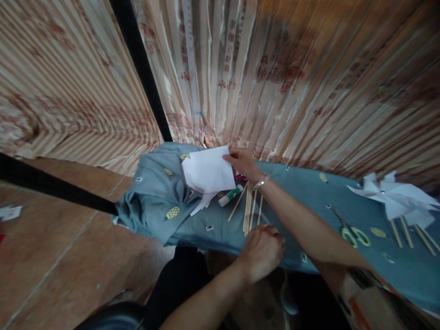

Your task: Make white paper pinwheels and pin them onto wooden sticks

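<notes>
My right hand (243, 162) reaches across the table and pinches the right edge of a sheet of white paper (208, 170) between thumb and fingers. Beneath the sheet, some white paper strips (203, 203) stick out. A glue stick (230, 196) with a green band lies just below the sheet's lower right corner. Several thin wooden sticks (248, 208) are spread beside it, below my right wrist. Near the table's front edge, my left hand (263, 252) is closed in a fist, just below the sticks' ends; whatever it may hold is hidden. A small red item (239, 175) is partly covered by my right hand.
Scissors with green handles (355, 236) lie farther right on the blue cloth (302, 197). White paper pinwheels (395, 195) on wooden sticks rest at the far right. A striped curtain (220, 68) hangs behind the table, and a black pole (142, 68) stands at its left end.
</notes>
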The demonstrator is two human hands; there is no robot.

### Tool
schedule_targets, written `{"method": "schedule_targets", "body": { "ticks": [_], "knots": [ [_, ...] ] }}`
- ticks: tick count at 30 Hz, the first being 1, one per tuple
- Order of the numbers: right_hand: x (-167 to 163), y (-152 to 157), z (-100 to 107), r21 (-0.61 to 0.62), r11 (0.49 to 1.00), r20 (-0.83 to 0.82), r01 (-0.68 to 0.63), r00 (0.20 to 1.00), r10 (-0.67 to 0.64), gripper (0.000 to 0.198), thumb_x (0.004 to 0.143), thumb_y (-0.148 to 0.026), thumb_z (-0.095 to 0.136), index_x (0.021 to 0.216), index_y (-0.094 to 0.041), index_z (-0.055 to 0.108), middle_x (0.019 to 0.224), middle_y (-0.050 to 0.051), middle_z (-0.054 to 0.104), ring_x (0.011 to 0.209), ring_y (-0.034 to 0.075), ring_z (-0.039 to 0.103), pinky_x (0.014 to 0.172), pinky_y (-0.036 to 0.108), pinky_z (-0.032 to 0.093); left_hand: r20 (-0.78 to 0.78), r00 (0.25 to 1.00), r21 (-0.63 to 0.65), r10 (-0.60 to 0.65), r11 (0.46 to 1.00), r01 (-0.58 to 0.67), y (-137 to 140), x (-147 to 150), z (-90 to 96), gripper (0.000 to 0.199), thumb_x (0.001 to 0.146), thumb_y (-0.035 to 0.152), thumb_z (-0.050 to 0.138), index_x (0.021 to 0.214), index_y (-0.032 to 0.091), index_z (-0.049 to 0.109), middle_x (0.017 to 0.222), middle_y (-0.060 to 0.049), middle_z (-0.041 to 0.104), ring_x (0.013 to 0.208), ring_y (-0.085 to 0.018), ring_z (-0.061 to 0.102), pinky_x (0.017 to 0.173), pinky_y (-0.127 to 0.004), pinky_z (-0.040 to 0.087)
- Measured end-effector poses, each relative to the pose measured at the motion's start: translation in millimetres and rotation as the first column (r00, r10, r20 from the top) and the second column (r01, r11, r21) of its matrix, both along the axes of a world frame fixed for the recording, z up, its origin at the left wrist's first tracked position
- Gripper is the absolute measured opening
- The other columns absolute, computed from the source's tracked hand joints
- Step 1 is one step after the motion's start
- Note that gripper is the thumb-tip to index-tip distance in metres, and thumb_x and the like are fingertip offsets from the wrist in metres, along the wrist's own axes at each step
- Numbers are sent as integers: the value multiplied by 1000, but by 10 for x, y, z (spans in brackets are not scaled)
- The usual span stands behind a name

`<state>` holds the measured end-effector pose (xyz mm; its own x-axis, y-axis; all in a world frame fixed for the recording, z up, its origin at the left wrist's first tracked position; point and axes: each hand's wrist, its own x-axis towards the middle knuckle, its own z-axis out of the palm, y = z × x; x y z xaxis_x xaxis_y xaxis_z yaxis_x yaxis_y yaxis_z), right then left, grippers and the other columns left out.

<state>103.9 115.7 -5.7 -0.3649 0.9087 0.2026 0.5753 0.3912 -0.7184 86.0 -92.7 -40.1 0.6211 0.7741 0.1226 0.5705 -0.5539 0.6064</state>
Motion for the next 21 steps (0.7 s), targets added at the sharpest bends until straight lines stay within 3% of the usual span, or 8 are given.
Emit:
{"method": "schedule_targets", "body": {
  "ticks": [4,7,11,15,19,21],
  "knots": [
    [672,-386,158,-122,984,-339,128,927,-163,31,78,-45,67,65,-19,58,57,-4,53,54,10,44,52,23,34,42,999,7,27,1000,-28,29,-23,34,17,94,20,56,87,17,70,92,-5,71,93,-21,64,86,-33,53],
    [1258,-726,153,-237,934,-458,267,817,-350,38,68,-52,77,61,-20,56,54,-5,52,52,9,44,52,23,37,116,992,35,49,998,-53,-2,2,69,16,95,21,55,93,18,71,98,-5,71,92,-19,65,84,-32,54],
    [1942,-1146,-17,-431,843,-464,320,723,-512,42,55,-55,84,66,-20,63,60,-4,63,53,10,51,54,24,43,235,971,146,-39,989,5,-122,63,85,20,98,23,50,99,18,69,98,-7,70,90,-19,66,83,-31,54],
    [2392,-1450,-227,-598,760,-382,255,743,-550,45,51,-55,86,68,-19,64,56,-5,64,46,9,51,46,22,38,299,951,280,-75,960,-13,-150,75,39,26,96,14,46,112,15,65,107,-11,69,98,-21,64,87,-34,55],
    [2598,-1572,-347,-662,721,-362,204,755,-546,45,50,-52,86,71,-18,66,58,-4,66,45,10,53,44,22,38,135,991,303,4,952,-45,-17,92,-61,45,88,0,39,124,13,61,129,-15,63,122,-26,55,102,-45,49],
    [2636,-1566,-396,-673,721,-364,163,776,-515,44,51,-50,86,74,-17,67,61,-3,68,48,10,56,46,22,41,19,1000,290,19,957,-23,56,134,-117,46,87,0,41,125,14,62,140,-15,56,132,-30,48,105,-51,45]
  ]
}}
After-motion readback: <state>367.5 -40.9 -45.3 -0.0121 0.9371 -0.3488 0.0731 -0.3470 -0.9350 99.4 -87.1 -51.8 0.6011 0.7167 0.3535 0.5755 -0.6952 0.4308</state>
